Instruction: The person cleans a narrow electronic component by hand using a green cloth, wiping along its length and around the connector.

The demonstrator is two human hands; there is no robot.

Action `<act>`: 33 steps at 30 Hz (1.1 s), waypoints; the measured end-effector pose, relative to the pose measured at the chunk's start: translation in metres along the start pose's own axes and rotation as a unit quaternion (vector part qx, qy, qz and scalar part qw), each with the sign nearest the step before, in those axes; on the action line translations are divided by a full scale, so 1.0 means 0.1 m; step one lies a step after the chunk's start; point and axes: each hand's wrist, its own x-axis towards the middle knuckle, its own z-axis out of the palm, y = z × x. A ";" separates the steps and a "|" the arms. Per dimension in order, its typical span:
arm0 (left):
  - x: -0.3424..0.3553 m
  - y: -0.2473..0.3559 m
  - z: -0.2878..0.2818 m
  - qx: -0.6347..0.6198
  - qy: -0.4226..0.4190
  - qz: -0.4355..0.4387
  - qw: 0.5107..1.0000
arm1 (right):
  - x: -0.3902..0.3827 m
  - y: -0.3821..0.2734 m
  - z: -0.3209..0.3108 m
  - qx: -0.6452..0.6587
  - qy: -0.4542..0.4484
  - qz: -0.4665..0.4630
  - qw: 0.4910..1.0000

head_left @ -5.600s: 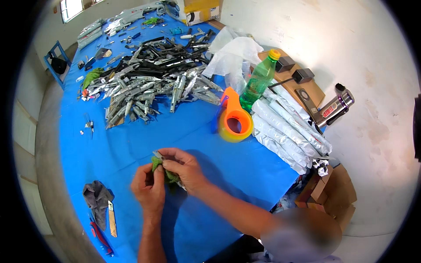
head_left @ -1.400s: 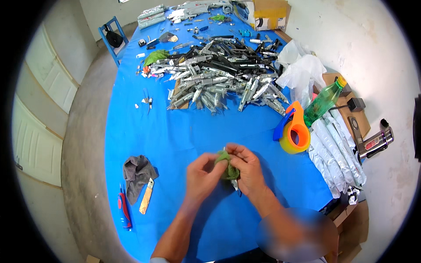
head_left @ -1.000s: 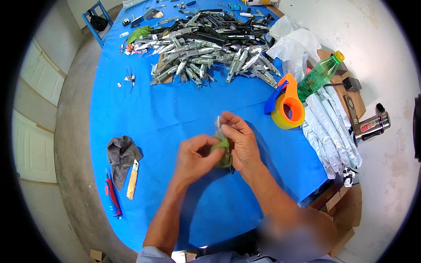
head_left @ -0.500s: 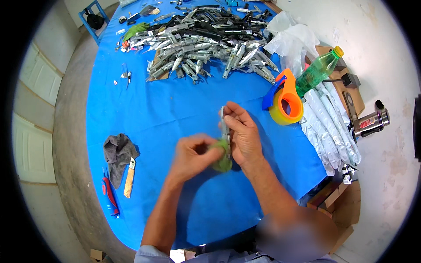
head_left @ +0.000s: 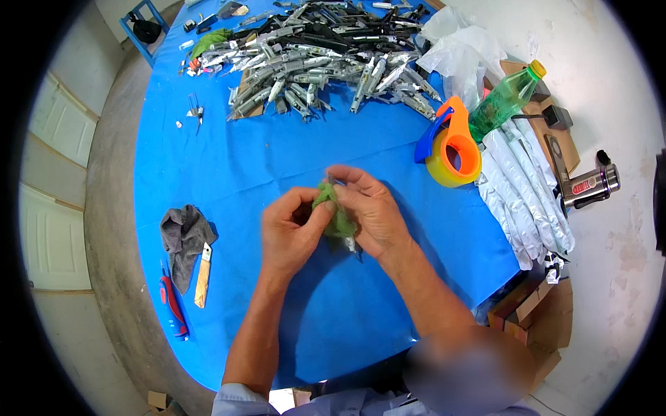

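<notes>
Near the middle of the blue tabletop, my left hand (head_left: 291, 229) pinches a green cloth (head_left: 336, 216) with thumb and fingers. The cloth is wrapped against a slim silver-grey piece (head_left: 350, 244), whose lower end shows below it. My right hand (head_left: 371, 215) grips that piece from the right, thumb beside the cloth; most of the piece is hidden. To the left lie a grey cloth (head_left: 182, 232), a light-handled blade (head_left: 203, 276) and a red-and-blue tool (head_left: 171, 305).
A heap of silver and black parts (head_left: 312, 66) covers the table's back. On the right are an orange tape dispenser (head_left: 455, 118), a green bottle (head_left: 501, 104), white pouches (head_left: 513, 201), a steel flask (head_left: 583, 186), plastic bags (head_left: 458, 55) and, lower down, a cardboard box (head_left: 548, 312).
Since half a second ago, my left hand has moved up along the piece with the green cloth, covering its upper part. My right hand has shifted slightly left.
</notes>
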 end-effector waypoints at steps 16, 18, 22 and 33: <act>-0.06 0.07 0.12 0.173 -0.137 0.054 0.974 | 0.06 -0.13 -0.05 -0.010 0.085 -0.083 0.993; -0.06 0.08 0.12 0.172 -0.148 0.049 0.973 | 0.05 -0.14 -0.05 -0.012 0.091 -0.084 0.992; -0.05 0.15 0.09 0.185 -0.191 0.026 0.964 | 0.07 -0.14 -0.12 0.000 0.078 -0.091 0.993; 0.02 0.02 0.01 0.016 0.034 -0.033 0.999 | 0.01 -0.02 0.02 0.008 0.039 -0.046 0.998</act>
